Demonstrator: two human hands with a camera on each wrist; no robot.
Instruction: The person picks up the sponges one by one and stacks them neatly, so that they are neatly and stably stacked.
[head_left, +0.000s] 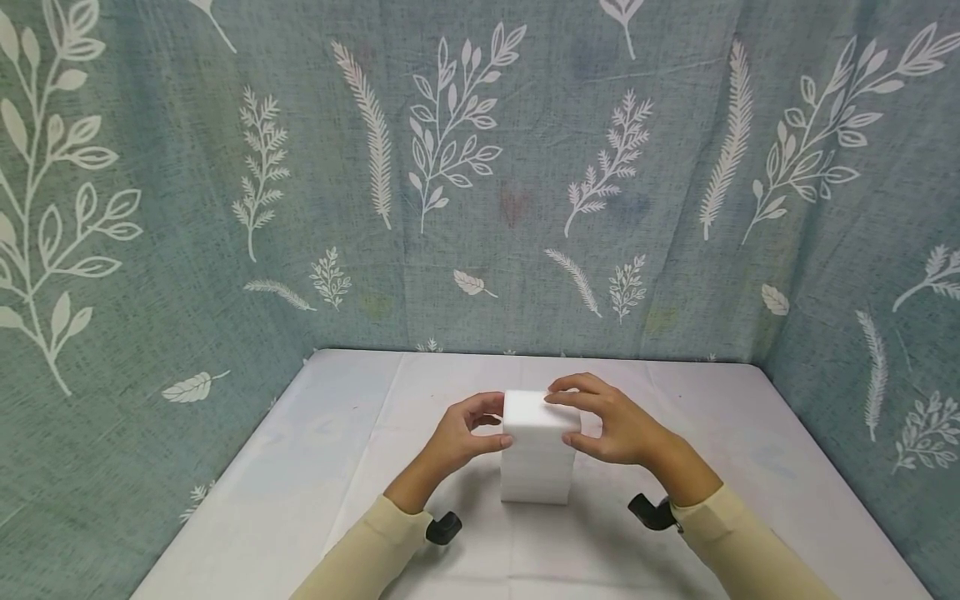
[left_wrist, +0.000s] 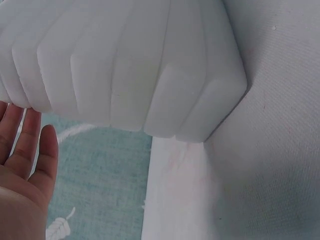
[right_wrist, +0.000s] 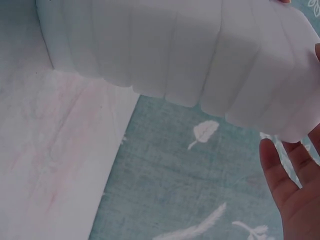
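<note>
A stack of several white foam blocks (head_left: 536,467), rounded at the edges, stands upright between both hands. In the left wrist view the seams between the blocks (left_wrist: 135,70) show closely aligned. My left hand (head_left: 468,433) is at the upper left of the stack, its thumb tip against the near left edge and its other fingers partly hidden behind. On the other side my right hand (head_left: 618,421) lays fingertips on the top block (head_left: 528,404), thumb at the upper right edge. Its lower fingers (right_wrist: 275,172) look extended beside the stack in the right wrist view.
The stack rests on a table with a white cloth (head_left: 337,467). Teal curtain (head_left: 480,217) with white leaf prints surrounds the table at the back and sides. A black camera mount (head_left: 442,528) sits on the left wrist, another camera mount (head_left: 651,512) on the right.
</note>
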